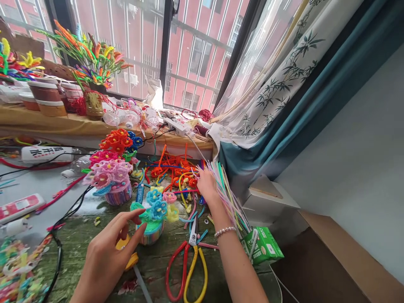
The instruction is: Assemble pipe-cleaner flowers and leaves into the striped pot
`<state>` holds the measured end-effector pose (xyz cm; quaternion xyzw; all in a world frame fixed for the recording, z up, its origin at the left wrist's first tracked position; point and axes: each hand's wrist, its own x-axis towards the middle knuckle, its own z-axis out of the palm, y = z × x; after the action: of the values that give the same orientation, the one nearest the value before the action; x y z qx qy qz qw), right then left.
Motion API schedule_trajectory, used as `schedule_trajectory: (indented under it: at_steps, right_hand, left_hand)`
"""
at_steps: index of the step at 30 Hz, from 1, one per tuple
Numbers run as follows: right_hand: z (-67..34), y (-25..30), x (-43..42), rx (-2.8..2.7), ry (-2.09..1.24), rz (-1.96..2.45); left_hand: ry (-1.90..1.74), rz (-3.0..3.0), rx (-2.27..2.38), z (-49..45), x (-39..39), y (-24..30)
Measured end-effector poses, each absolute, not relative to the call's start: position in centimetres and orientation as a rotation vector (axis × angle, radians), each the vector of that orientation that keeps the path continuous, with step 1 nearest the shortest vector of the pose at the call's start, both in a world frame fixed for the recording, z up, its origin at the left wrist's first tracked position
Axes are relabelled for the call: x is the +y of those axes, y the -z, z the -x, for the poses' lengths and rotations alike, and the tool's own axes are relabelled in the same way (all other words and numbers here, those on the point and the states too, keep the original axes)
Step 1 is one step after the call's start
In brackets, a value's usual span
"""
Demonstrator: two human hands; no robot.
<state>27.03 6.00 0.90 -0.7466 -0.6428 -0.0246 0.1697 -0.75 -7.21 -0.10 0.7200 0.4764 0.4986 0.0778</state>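
My left hand [109,248] is open, with thumb and fingers apart beside a small turquoise pot [151,233] of blue, pink and yellow pipe-cleaner flowers [158,209]. Partly hidden behind that hand is a yellow tool [131,261] with a grey stick below it. My right hand [207,185], a beaded bracelet on its wrist, reaches to the upper end of a bundle of pastel pipe cleaners [232,202]. Its fingertips are hidden among the strands, so its grip does not show. Between my arms lie scissors [193,240] with one red and one yellow handle.
Loose orange pipe cleaners [176,164] are heaped toward the window. A striped pot [118,194] of pink and red flowers stands left of them. At right are a green box [263,246] and a cardboard box [344,252]. A black cable [59,248] crosses the left side.
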Motion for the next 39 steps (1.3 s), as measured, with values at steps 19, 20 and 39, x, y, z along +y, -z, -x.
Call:
schedule_trajectory:
  at_steps: [19, 20, 39]
  right_hand:
    - [-27.4, 0.2, 6.9, -2.204, 0.495, 2.148]
    - [-27.4, 0.2, 6.9, -2.233, 0.515, 2.136]
    - [-26.9, 0.9, 7.2, -2.486, 0.503, 2.163]
  left_hand:
    - [-1.461, -1.872, 1.376, 1.1, -8.7, -0.1]
    - [-1.461, -1.869, 1.377, 1.1, -8.7, -0.1]
    - [-1.479, -1.896, 1.348, 1.5, -8.6, 0.2]
